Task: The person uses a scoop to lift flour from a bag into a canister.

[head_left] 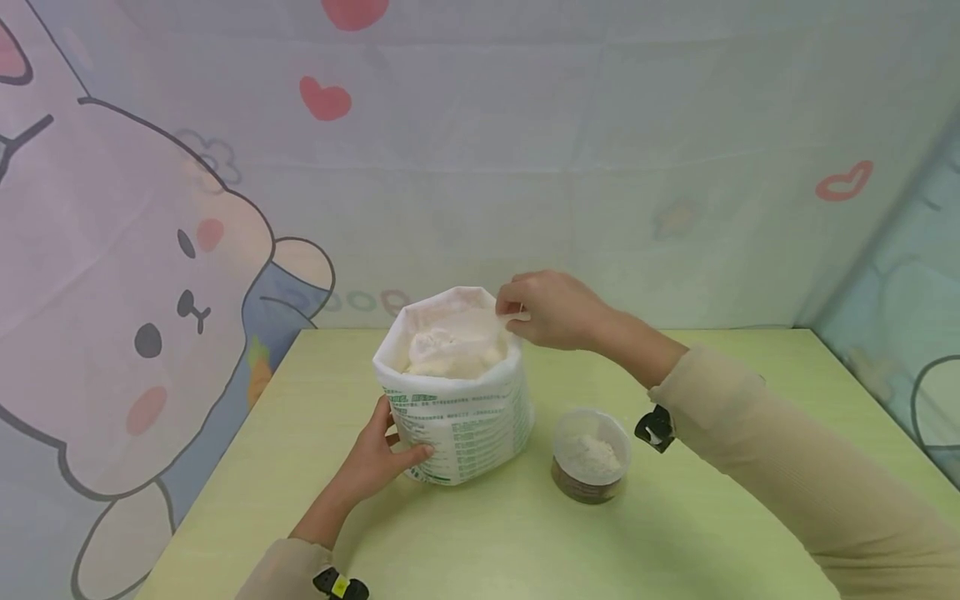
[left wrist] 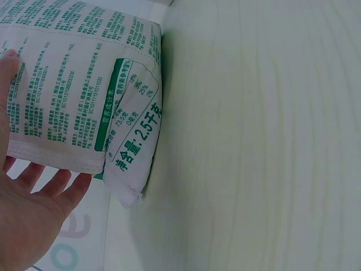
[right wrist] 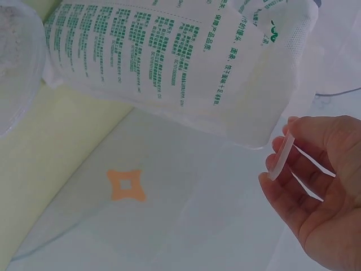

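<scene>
Flour bag (head_left: 465, 433), white with green print, mouth open, stands on the pale green table (head_left: 690, 533) between the hands, which are well apart. Left hand (head_left: 381, 450) grips its lower left side, thumb on the printed face; right hand (head_left: 555, 309) pinches a thin white handle (right wrist: 281, 158) by the right rim. Brown-based translucent tub (head_left: 583, 487) holding white powder (head_left: 600, 455) sits just right of the bag.

The bag (head_left: 467, 429) is looking matt, cloth-like and creased; the tub (head_left: 586, 488) is showing smooth, see-through plastic! The powder (head_left: 598, 455) is looking matt and fine, the handle (right wrist: 282, 156) milky plastic; the desk (head_left: 712, 433) is showing smooth wood grain, the backdrop (head_left: 600, 158) wrinkled cloth.
</scene>
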The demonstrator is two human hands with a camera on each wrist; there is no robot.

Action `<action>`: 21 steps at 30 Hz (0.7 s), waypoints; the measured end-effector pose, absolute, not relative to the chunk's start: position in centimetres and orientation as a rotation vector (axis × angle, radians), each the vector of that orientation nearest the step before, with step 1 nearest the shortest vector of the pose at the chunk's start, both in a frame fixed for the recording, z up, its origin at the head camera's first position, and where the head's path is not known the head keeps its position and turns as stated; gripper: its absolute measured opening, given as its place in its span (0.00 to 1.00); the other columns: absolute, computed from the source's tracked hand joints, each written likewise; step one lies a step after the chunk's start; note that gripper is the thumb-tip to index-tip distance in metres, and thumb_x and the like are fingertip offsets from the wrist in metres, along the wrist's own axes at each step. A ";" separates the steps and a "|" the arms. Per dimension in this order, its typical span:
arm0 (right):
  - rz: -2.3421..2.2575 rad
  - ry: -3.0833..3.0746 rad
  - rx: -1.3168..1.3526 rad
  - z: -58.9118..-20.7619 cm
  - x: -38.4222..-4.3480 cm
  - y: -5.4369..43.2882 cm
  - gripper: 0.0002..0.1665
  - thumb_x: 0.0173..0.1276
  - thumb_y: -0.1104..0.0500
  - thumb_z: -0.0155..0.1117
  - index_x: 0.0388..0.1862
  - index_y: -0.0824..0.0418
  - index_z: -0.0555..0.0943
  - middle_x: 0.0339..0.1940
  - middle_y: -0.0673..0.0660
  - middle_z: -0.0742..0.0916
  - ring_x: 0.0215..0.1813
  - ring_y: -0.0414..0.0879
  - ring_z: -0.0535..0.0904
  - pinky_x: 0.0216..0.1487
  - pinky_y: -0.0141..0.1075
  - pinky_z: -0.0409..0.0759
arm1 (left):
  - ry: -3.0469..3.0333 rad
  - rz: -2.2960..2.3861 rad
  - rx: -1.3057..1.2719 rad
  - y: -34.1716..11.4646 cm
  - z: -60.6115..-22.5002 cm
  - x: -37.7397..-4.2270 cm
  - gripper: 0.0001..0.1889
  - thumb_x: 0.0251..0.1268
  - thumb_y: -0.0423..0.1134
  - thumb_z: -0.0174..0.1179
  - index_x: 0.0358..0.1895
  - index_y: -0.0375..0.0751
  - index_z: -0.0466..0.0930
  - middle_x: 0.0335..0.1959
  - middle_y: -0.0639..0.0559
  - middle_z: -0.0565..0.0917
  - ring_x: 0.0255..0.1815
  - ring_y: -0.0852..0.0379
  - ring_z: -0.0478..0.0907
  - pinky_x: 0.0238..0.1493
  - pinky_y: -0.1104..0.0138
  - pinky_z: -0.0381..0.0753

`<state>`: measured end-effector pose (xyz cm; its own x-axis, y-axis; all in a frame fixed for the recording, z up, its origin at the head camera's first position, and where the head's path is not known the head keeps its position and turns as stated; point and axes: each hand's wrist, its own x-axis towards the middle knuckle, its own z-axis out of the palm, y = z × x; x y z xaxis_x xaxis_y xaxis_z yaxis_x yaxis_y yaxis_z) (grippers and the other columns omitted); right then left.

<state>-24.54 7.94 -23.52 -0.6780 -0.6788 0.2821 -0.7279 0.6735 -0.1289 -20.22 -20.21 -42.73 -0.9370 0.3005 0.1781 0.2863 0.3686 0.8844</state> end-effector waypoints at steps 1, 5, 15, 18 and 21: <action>0.348 -2.677 1.137 -23.5 -24.5 8.0 0.06 0.61 0.62 0.62 0.37 0.58 0.81 0.36 0.52 0.83 0.38 0.46 0.79 0.41 0.39 0.79 | 2.589 1.667 0.553 -20.2 -42.7 -20.2 0.42 0.52 0.40 0.68 0.66 0.58 0.50 0.62 0.53 0.65 0.64 0.46 0.62 0.61 0.47 0.68; 0.361 -2.683 1.116 -23.7 -24.4 7.9 0.05 0.61 0.62 0.62 0.37 0.58 0.81 0.35 0.52 0.83 0.38 0.46 0.79 0.40 0.39 0.79 | 2.590 1.665 0.552 -20.1 -42.3 -19.9 0.42 0.52 0.39 0.68 0.67 0.57 0.50 0.62 0.52 0.65 0.64 0.45 0.62 0.61 0.47 0.68; 0.372 -2.665 1.099 -23.6 -24.0 8.2 0.06 0.60 0.63 0.61 0.37 0.59 0.81 0.35 0.52 0.83 0.37 0.46 0.79 0.39 0.39 0.79 | 2.588 1.669 0.550 -20.3 -42.7 -20.3 0.42 0.52 0.38 0.68 0.67 0.58 0.50 0.62 0.53 0.64 0.64 0.46 0.63 0.61 0.47 0.67; 0.379 -2.655 1.092 -23.7 -23.9 8.4 0.06 0.60 0.63 0.62 0.37 0.59 0.82 0.35 0.52 0.83 0.38 0.47 0.79 0.39 0.40 0.79 | 2.588 1.673 0.558 -20.3 -42.7 -20.3 0.42 0.52 0.39 0.68 0.66 0.59 0.50 0.62 0.54 0.65 0.63 0.47 0.63 0.61 0.47 0.68; 0.382 -2.642 1.079 -23.8 -23.7 8.7 0.06 0.59 0.63 0.62 0.36 0.58 0.82 0.37 0.52 0.84 0.38 0.46 0.79 0.38 0.39 0.79 | 2.587 1.674 0.567 -20.2 -42.7 -20.3 0.41 0.52 0.39 0.68 0.66 0.59 0.51 0.61 0.53 0.65 0.63 0.46 0.63 0.61 0.48 0.68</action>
